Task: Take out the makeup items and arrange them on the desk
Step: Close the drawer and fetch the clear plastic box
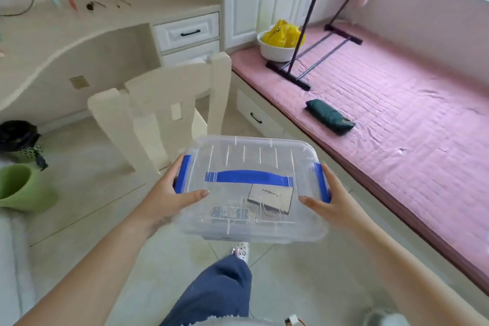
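While both hands' fingers (197, 194) curl round its ends, clear box (254, 188) sits between them — lidded.

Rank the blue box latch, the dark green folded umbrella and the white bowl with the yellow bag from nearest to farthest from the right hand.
From the right hand:
1. Blue box latch, touching the hand on the box's right side.
2. Dark green folded umbrella, on the pink mat, beyond the box.
3. White bowl, at the mat's far end by the cabinet.

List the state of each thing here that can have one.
Clear box: lid on, both blue latches down, carried in the air, a few items inside.
Left hand: grips the box's left end.
Right hand: grips the box's right end.
Desk drawer: closed.
Bench drawer: closed.
Chair: pulled out from the desk.
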Tool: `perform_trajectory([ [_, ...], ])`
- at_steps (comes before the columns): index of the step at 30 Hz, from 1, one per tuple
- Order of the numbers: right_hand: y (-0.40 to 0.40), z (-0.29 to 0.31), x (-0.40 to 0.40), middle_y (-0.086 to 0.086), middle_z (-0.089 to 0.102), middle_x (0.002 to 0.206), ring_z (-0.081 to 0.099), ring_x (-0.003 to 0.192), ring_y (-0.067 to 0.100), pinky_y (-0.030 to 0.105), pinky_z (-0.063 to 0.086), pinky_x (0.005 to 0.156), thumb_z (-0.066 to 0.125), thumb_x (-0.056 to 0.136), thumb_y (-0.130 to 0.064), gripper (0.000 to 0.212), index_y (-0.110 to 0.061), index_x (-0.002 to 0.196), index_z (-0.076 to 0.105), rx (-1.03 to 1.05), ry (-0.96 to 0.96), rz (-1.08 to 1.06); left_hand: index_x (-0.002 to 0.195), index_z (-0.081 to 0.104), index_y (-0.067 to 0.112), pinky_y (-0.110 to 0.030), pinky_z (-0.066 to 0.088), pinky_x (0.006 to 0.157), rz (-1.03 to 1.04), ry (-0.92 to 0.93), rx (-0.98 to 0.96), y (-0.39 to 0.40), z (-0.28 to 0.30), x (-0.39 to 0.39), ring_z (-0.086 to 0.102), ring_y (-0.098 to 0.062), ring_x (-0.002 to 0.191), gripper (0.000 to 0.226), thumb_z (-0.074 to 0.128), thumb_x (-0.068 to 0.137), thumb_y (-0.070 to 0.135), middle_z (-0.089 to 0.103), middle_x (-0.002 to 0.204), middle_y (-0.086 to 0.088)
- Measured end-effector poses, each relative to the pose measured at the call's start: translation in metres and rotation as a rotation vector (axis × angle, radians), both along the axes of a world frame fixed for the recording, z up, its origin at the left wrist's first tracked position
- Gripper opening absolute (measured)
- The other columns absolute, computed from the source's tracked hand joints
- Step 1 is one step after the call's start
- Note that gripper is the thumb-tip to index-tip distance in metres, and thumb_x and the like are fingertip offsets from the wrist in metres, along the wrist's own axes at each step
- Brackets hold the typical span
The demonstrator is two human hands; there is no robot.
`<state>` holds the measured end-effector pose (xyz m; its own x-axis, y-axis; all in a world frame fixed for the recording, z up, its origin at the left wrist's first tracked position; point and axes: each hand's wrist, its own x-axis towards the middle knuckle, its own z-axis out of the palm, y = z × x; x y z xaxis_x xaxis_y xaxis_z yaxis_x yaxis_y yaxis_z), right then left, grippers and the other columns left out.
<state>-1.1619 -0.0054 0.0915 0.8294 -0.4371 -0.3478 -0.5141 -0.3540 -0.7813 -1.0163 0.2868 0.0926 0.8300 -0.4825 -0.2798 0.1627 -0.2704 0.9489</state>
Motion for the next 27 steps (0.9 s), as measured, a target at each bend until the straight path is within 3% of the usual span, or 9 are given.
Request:
perform_trajectory([
  [2,-0.03,-0.003,0.014,-0.017,0.06,0.118,0.064,0.1,0.009,0.038,0.053,0.091,0.074,0.071,-0.045,0.093,-0.047,0.143,0.016,0.017,-0.018,-0.061,0.118,0.045,0.056,-0.019,0.055,0.069,-0.049,0.012,0.002,-0.036,-0.004,0.028,0.065,-0.002,0.096,0.067,0.078,0.074,0.018,0.066,0.106,0.019],
  [4,-0.055,-0.003,0.032,-0.025,0.059,0.112,0.065,0.097,0.004,0.039,0.054,0.09,0.075,0.072,-0.041,0.09,-0.048,0.142,0.019,0.026,-0.036,-0.1,0.13,0.04,0.05,-0.031,0.056,0.083,-0.084,0.011,0.015,-0.066,-0.006,0.058,0.063,-0.009,0.105,0.076,0.08,0.072,0.025,0.064,0.115,0.016],
  [6,-0.077,-0.001,0.051,-0.028,0.059,0.11,0.065,0.097,0.003,0.039,0.054,0.09,0.076,0.071,-0.041,0.087,-0.05,0.139,0.023,0.027,-0.044,-0.135,0.131,0.039,0.053,-0.035,0.052,0.091,-0.104,0.004,0.013,-0.092,-0.006,0.082,0.061,-0.009,0.109,0.078,0.081,0.071,0.027,0.062,0.118,0.017],
  [10,-0.134,0.01,0.094,-0.019,0.064,0.108,0.066,0.094,0.005,0.029,0.055,0.081,0.075,0.074,-0.037,0.084,-0.05,0.139,0.023,0.005,-0.033,-0.208,0.102,0.047,0.065,-0.008,0.05,0.067,-0.138,-0.018,-0.027,-0.161,0.0,0.133,0.064,0.003,0.093,0.062,0.078,0.073,0.019,0.068,0.1,0.024],
  [13,-0.173,0.024,0.126,-0.022,0.06,0.104,0.064,0.09,0.0,0.015,0.052,0.066,0.073,0.079,-0.028,0.077,-0.051,0.134,0.024,-0.009,-0.078,-0.26,0.11,0.041,0.063,-0.013,0.05,0.076,-0.155,-0.012,-0.056,-0.211,0.006,0.172,0.062,0.005,0.098,0.067,0.079,0.073,0.022,0.064,0.109,0.023],
  [17,-0.216,0.035,0.157,-0.025,0.056,0.105,0.062,0.095,0.004,0.028,0.054,0.079,0.074,0.077,-0.031,0.084,-0.043,0.142,0.022,-0.076,-0.064,-0.237,0.137,0.03,0.05,-0.032,0.047,0.098,-0.178,-0.031,-0.046,-0.252,0.011,0.207,0.056,0.0,0.114,0.089,0.083,0.069,0.031,0.057,0.123,0.024],
  [21,-0.287,0.033,0.217,-0.011,0.055,0.125,0.062,0.101,0.011,0.033,0.054,0.083,0.073,0.076,-0.036,0.09,-0.041,0.145,0.017,-0.119,-0.056,-0.204,0.144,0.024,0.044,-0.036,0.043,0.103,-0.161,-0.06,-0.036,-0.319,0.008,0.263,0.054,-0.005,0.118,0.096,0.082,0.067,0.034,0.054,0.13,0.019],
  [27,-0.382,0.029,0.326,-0.007,0.059,0.119,0.064,0.096,0.014,0.03,0.056,0.073,0.071,0.079,-0.033,0.088,-0.041,0.146,0.015,-0.085,-0.076,-0.083,0.142,0.023,0.05,-0.04,0.046,0.101,-0.01,-0.036,0.031,-0.391,0.0,0.335,0.057,-0.01,0.115,0.108,0.084,0.053,0.053,0.057,0.126,0.017],
])
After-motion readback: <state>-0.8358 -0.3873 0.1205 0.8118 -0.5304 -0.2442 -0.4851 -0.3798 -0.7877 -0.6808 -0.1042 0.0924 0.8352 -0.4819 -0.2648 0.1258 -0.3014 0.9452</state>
